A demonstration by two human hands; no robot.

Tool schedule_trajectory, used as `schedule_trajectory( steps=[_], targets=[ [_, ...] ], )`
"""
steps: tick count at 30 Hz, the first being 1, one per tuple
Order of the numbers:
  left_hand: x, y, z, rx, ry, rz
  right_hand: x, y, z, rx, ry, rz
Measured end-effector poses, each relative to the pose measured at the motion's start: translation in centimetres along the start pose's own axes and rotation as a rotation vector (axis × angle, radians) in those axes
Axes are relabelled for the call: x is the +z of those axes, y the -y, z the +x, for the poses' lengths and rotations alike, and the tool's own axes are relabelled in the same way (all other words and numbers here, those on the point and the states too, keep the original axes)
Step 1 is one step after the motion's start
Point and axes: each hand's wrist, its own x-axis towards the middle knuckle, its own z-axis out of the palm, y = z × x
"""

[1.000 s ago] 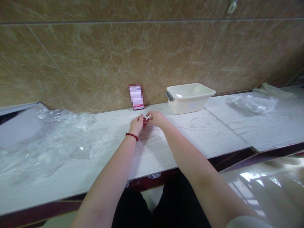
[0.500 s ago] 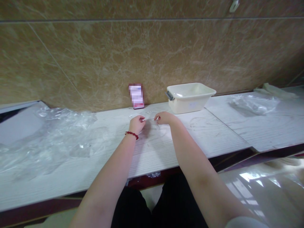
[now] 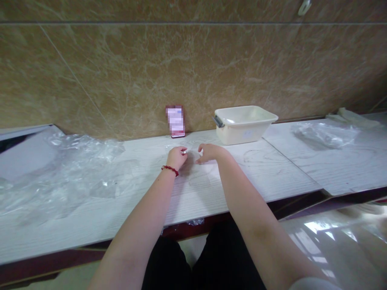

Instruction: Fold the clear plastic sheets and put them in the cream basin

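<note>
Over the white wood-grain tabletop, my left hand (image 3: 177,157), with a red bead bracelet (image 3: 170,169) at the wrist, is closed in a pinch. A small pale glint shows at its fingertips, too small to name. Just to its right is my right hand (image 3: 208,153), thumb and forefinger apart, nothing plainly held between them. A thin transparent sheet (image 3: 199,179), hard to make out, seems to lie on the table below the hands.
A phone (image 3: 176,121) leans on the marbled wall. Right of it stands a cream plastic bin (image 3: 242,135) with a grey handle clip. Crumpled clear plastic bags (image 3: 81,173) cover the left side; another clear bag (image 3: 328,135) and a pale cloth-like thing (image 3: 350,117) lie at right.
My right thumb and forefinger have spread apart from their earlier pinch. My left hand stays pinched in nearly the same place. The view has shifted slightly.
</note>
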Motion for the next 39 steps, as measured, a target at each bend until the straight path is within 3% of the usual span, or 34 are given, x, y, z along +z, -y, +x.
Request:
schedule_trajectory(
  steps=[6, 18, 25, 39],
  targets=[
    [-0.1, 0.1, 0.0, 0.015, 0.001, 0.036, -0.1, 1.4, -0.7, 0.015, 0.045, -0.103],
    [-0.2, -0.3, -0.2, 0.029, 0.041, 0.115, 0.4, 0.0, 0.3, -0.012, 0.144, -0.024],
    [-0.1, -0.2, -0.1, 0.046, 0.024, 0.15, 0.1, -0.8, 0.6, -0.079, -0.013, -0.055],
    [0.0, 0.1, -0.1, 0.024, 0.036, 0.214, 0.6, -0.9, 0.9, -0.057, 0.042, -0.096]
  ],
)
